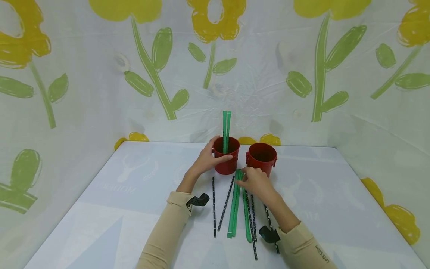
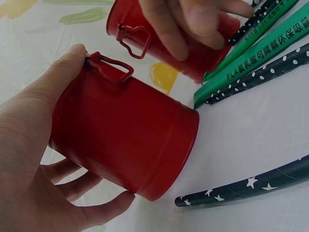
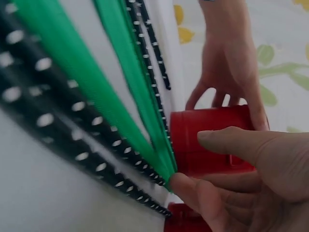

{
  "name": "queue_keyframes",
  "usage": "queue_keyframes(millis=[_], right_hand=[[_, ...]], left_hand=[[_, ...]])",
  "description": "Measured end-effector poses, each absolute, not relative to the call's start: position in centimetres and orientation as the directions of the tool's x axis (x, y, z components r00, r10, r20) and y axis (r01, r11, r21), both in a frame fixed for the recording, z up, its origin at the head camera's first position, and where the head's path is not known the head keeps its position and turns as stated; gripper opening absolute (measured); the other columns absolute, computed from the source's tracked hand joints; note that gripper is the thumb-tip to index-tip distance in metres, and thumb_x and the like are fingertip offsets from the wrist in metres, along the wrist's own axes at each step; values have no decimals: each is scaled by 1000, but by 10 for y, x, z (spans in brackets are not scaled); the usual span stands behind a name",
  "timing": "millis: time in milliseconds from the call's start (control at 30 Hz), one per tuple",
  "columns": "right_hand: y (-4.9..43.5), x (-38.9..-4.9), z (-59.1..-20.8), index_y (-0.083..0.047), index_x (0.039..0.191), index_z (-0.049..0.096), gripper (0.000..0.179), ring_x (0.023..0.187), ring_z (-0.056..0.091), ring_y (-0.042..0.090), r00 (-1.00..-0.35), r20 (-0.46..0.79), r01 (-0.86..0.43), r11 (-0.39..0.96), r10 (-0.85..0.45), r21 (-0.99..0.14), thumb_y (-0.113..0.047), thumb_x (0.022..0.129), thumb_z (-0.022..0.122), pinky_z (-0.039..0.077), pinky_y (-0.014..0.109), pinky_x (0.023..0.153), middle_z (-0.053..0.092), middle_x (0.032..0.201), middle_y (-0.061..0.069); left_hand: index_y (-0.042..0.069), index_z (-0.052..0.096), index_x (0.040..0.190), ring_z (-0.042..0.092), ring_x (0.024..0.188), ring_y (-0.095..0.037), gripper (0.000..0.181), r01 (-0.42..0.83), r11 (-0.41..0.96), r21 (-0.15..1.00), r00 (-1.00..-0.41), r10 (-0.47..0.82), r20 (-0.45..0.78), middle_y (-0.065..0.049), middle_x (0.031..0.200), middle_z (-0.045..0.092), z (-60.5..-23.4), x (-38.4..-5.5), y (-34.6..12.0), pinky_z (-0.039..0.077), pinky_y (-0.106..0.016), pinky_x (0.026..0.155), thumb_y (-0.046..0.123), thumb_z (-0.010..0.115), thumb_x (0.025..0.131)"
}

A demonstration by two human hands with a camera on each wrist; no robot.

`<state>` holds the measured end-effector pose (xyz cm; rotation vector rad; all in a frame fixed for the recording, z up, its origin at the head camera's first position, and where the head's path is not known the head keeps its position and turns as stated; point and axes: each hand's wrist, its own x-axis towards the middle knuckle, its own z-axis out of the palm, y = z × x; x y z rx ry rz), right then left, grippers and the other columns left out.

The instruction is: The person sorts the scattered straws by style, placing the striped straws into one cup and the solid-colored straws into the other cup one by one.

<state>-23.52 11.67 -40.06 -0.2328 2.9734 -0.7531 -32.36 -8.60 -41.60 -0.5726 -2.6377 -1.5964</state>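
My left hand (image 1: 205, 160) grips a small red metal bucket (image 1: 226, 166), thumb and fingers on opposite sides. Two green wrapped straws (image 1: 224, 127) stand upright in that bucket. Close to its right is a second red bucket (image 1: 262, 161) with side handles. My right hand (image 1: 258, 183) hovers in front of this second bucket, over the far ends of several green wrapped straws (image 1: 234, 209) on the table. In the right wrist view, its thumb and fingers are apart, a fingertip (image 3: 182, 186) beside a green straw's end; whether it touches is unclear.
Black straws with white dots or stars (image 1: 214, 209) lie on both sides of the green ones, pointing toward the buckets. They rest on a pale table (image 1: 111, 224). Behind the table hangs a white sheet (image 1: 248, 93) with printed yellow flowers.
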Motion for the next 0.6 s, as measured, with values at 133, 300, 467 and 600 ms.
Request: queue_keyframes(millis=[133, 300, 467, 600], right_hand=[[116, -232, -404, -2, 123, 65, 50, 62, 59, 15, -985, -51, -121, 868, -166, -481, -26, 82, 80, 60, 31, 70, 73, 88, 10], [116, -230, -406, -2, 123, 66, 51, 62, 59, 15, -985, -48, -123, 868, -166, -481, -24, 80, 81, 60, 31, 69, 73, 88, 11], [116, -231, -409, -1, 124, 65, 52, 61, 58, 15, -987, -51, -109, 865, -153, -490, -23, 79, 82, 60, 30, 69, 73, 87, 10], [117, -231, -409, -1, 124, 65, 53, 60, 57, 15, -987, -54, -105, 869, -149, -483, -22, 79, 82, 58, 28, 67, 70, 79, 8]], left_hand=[[29, 22, 154, 43, 135, -23, 94, 308, 414, 857, -934, 302, 190, 1, 150, 42, -417, -323, -87, 44, -52, 108, 53, 74, 81], [28, 22, 155, 43, 135, -23, 94, 311, 413, 856, -933, 304, 192, 2, 150, 42, -418, -323, -87, 44, -52, 108, 53, 74, 81], [31, 22, 154, 43, 136, -22, 94, 304, 414, 858, -935, 301, 186, 2, 151, 42, -417, -324, -86, 44, -51, 108, 55, 74, 80], [33, 22, 154, 43, 136, -22, 93, 302, 419, 856, -937, 298, 185, 2, 151, 42, -417, -324, -86, 44, -51, 108, 55, 74, 80]])
